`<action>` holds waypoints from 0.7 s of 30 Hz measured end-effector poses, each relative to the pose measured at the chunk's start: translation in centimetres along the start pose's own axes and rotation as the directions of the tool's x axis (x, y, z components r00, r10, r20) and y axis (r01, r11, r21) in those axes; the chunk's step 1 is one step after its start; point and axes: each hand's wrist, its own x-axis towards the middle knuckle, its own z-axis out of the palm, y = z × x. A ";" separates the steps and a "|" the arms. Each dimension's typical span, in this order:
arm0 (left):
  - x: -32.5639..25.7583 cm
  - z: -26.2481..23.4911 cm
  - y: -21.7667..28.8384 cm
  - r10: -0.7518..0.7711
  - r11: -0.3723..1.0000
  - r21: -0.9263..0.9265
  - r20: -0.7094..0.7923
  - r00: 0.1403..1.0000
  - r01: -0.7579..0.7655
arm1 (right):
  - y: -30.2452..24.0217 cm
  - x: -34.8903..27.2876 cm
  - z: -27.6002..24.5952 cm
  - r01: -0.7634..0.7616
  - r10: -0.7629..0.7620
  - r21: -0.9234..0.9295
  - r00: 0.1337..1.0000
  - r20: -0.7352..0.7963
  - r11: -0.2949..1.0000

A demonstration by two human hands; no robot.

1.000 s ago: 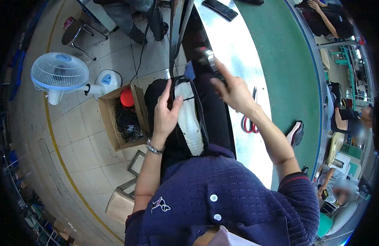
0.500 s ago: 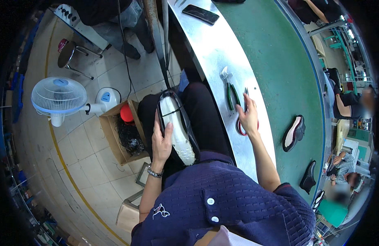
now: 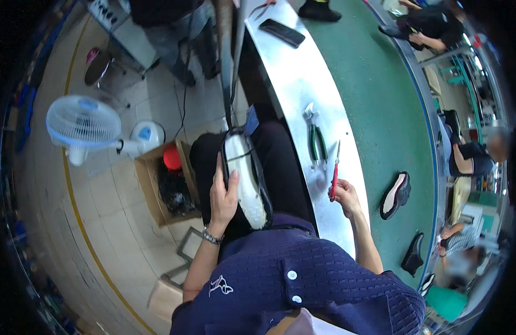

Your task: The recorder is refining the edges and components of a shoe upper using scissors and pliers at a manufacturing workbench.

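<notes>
A black shoe with a white underside (image 3: 248, 187) rests sole up on my lap, and a thin black strap crosses its far part. My left hand (image 3: 223, 198) wraps around the shoe's left side, thumb on the white face. Over the metal ledge to the right, my right hand (image 3: 345, 196) is closed around red-handled scissors (image 3: 334, 178), whose blades point away from me. Just left of the scissors lie green-handled pincers (image 3: 316, 137) on the ledge.
On the ledge (image 3: 294, 72) lies a black phone (image 3: 282, 33). Beyond it, a green belt (image 3: 361, 100) carries several dark shoes, one of them pink-lined (image 3: 395, 195). To the left are a fan (image 3: 84, 124) and an open carton (image 3: 149, 192) of black scraps. A metal post (image 3: 225, 56) stands ahead.
My right hand has picked the scissors up off the ledge and drawn slightly nearer to me. My left hand keeps holding the shoe on my lap.
</notes>
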 end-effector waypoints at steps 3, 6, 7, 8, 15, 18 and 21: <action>-1.2 0.6 -0.3 -0.021 0.995 0.092 -0.074 0.997 0.028 | -2.3 -3.6 2.5 0.033 -0.038 0.026 0.968 0.249 0.999; -1.6 1.2 -0.7 -0.035 0.997 0.060 -0.103 0.994 0.041 | -4.6 -6.8 5.5 0.107 -0.037 -0.110 0.862 0.506 0.988; -1.6 1.3 -0.8 -0.030 0.998 0.052 -0.108 0.994 0.036 | -5.3 -7.5 6.5 0.095 0.002 -0.136 0.813 0.583 0.986; -1.5 1.3 -0.9 0.001 1.000 0.031 -0.119 0.993 0.003 | -5.8 -8.1 7.3 0.098 0.032 -0.160 0.754 0.656 0.982; -1.0 1.1 -0.9 0.062 0.996 0.074 -0.122 0.991 -0.053 | -7.8 -10.2 11.9 0.029 0.235 -0.342 0.671 0.703 0.939; -1.1 1.4 -0.7 0.032 0.999 0.042 -0.125 0.992 -0.027 | -8.2 -9.7 13.9 0.078 0.199 -0.342 0.684 0.702 0.937; -1.1 1.3 -0.8 0.005 1.000 0.022 -0.121 0.993 -0.003 | -8.0 -9.4 15.3 0.087 0.205 -0.380 0.722 0.661 0.921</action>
